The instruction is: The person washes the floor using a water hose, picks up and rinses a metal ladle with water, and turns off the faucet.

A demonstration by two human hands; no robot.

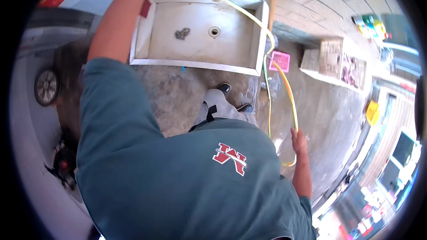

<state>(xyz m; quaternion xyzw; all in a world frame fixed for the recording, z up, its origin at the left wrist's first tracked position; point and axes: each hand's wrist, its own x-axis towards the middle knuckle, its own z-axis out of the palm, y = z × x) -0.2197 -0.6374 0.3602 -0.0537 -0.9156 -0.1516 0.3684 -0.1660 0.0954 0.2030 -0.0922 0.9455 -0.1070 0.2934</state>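
My right hand is low at the right of my body, its fingers closed around a yellow-green garden hose. From this hand the hose runs up past the sink's right side and across its top right corner, leaving at the top edge. Another stretch loops below the hand, near my hip. My left arm reaches up over the sink's left side, and its hand is outside the picture. In the wide, shallow sink lie a drain hole and a small grey clump I cannot identify.
A pink basket sits on the wet concrete floor right of the sink, with pale crates beyond. A wooden pole stands by the sink's right corner. At the left is a wheel; bottles are at upper right.
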